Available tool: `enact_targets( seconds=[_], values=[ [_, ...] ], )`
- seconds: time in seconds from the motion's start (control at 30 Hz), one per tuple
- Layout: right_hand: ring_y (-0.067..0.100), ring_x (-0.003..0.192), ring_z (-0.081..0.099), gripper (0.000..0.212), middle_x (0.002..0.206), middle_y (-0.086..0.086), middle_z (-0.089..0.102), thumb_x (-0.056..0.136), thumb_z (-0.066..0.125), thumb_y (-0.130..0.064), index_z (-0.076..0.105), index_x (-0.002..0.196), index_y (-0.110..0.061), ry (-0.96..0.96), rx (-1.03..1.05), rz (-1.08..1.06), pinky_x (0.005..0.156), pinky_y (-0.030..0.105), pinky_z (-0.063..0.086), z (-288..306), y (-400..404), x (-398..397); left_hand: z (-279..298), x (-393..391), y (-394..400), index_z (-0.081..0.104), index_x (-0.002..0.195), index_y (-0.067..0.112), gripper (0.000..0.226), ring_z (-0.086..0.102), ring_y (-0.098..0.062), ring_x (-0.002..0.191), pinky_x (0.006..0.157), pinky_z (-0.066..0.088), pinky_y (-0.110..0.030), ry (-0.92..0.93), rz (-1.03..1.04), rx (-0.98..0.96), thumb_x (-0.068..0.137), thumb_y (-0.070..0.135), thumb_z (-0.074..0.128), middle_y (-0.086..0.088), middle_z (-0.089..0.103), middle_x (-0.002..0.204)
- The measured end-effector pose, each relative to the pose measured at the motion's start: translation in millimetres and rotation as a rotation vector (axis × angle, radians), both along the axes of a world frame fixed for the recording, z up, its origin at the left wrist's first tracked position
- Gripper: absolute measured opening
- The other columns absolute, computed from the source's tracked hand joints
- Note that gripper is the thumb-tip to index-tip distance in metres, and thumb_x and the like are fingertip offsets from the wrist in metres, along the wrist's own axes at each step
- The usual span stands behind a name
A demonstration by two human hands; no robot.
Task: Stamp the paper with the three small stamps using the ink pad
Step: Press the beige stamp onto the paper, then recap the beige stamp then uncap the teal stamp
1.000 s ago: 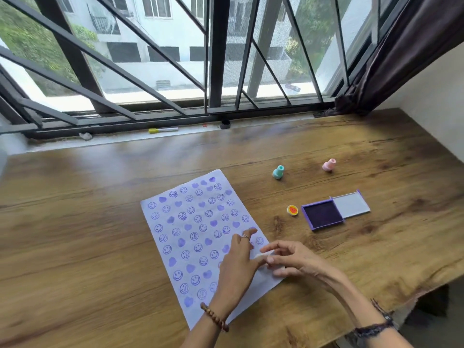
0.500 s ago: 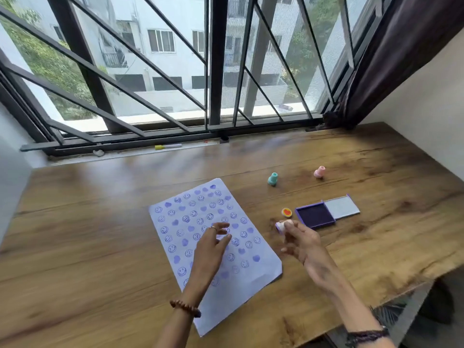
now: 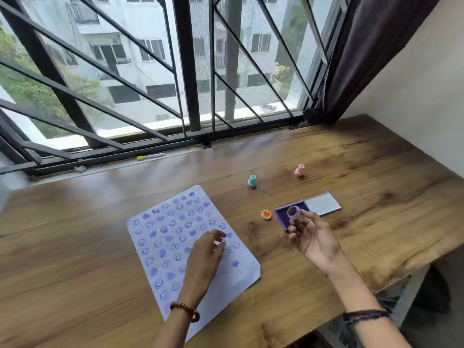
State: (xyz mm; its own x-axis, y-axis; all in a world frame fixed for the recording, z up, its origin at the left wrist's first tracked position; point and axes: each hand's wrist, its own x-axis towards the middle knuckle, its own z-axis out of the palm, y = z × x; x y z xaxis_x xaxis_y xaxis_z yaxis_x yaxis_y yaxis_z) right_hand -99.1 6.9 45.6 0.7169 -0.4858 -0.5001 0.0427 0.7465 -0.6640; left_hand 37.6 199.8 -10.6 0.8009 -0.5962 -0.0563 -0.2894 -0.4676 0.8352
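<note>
A white paper covered with purple smiley and heart prints lies on the wooden table. My left hand rests flat on its right half, fingers spread. My right hand holds a small purple stamp with its inked face turned up, just over the near edge of the open purple ink pad. The pad's clear lid lies hinged open to the right. A teal stamp and a pink stamp stand farther back.
A small round yellow cap with a red heart lies left of the ink pad. A yellow-capped marker sits on the window sill. A dark curtain hangs at the right. The table's front edge runs close behind my right forearm.
My right hand lifted the purple stamp off the paper and carried it right to the ink pad. My left hand stayed on the paper. The camera tilted up.
</note>
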Motion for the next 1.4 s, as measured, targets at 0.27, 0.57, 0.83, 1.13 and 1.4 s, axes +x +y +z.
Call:
enact_targets(
  seconds=[0.27, 0.57, 0.83, 1.13, 1.4],
  values=[
    [0.008, 0.044, 0.056, 0.02, 0.054, -0.003, 0.062, 0.087, 0.049, -0.022, 0.063, 0.077, -0.011, 0.082, 0.023, 0.005, 0.041, 0.018, 0.049, -8.1, -36.0, 2.9, 2.4, -4.2, -90.0, 0.061, 0.106, 0.012, 0.021, 0.06, -0.024, 0.093, 0.083, 0.047, -0.035, -0.041, -0.158, 0.096, 0.086, 0.01, 0.055, -0.007, 0.065, 0.107],
    [0.009, 0.048, 0.057, 0.029, 0.061, -0.003, 0.066, 0.085, 0.052, -0.021, 0.073, 0.066, -0.015, 0.098, -0.102, 0.132, 0.044, 0.021, 0.05, -20.0, -65.7, -2.2, 1.9, -5.7, -143.0, 0.063, 0.094, 0.005, 0.016, 0.057, -0.03, 0.09, 0.08, 0.046, -0.042, -0.218, -0.185, 0.173, 0.082, 0.013, 0.059, -0.015, 0.058, 0.099],
    [0.011, 0.062, 0.062, 0.016, 0.074, -0.003, 0.071, 0.084, 0.059, -0.012, 0.068, 0.078, -0.023, 0.122, -0.421, 0.303, 0.051, 0.024, 0.051, -19.2, -80.0, 8.0, 20.1, -24.8, -138.5, 0.07, 0.096, 0.009, 0.017, 0.063, 0.006, 0.065, 0.059, 0.051, -0.01, 0.557, 0.139, -0.327, 0.08, 0.011, 0.067, 0.002, 0.069, 0.083],
    [-0.002, 0.072, 0.062, 0.023, 0.075, -0.018, 0.071, 0.084, 0.062, -0.007, 0.067, 0.089, -0.029, 0.087, -0.892, 0.384, 0.07, 0.021, 0.049, -1.5, -74.7, 9.0, 39.6, -36.6, -139.1, 0.075, 0.086, 0.015, 0.015, 0.066, -0.006, 0.084, 0.069, 0.051, -0.013, 0.591, 0.064, -0.516, 0.073, 0.019, 0.07, 0.004, 0.076, 0.082],
    [-0.004, 0.069, 0.059, 0.025, 0.077, -0.027, 0.067, 0.081, 0.066, -0.012, 0.067, 0.082, -0.037, 0.088, -1.138, 0.286, 0.06, 0.01, 0.043, 14.3, -77.0, 10.2, 42.8, -28.2, -148.5, 0.074, 0.092, 0.015, 0.034, 0.066, -0.01, 0.088, 0.072, 0.052, -0.015, 0.631, -0.022, -0.525, 0.063, 0.034, 0.073, 0.001, 0.077, 0.086]
  ],
)
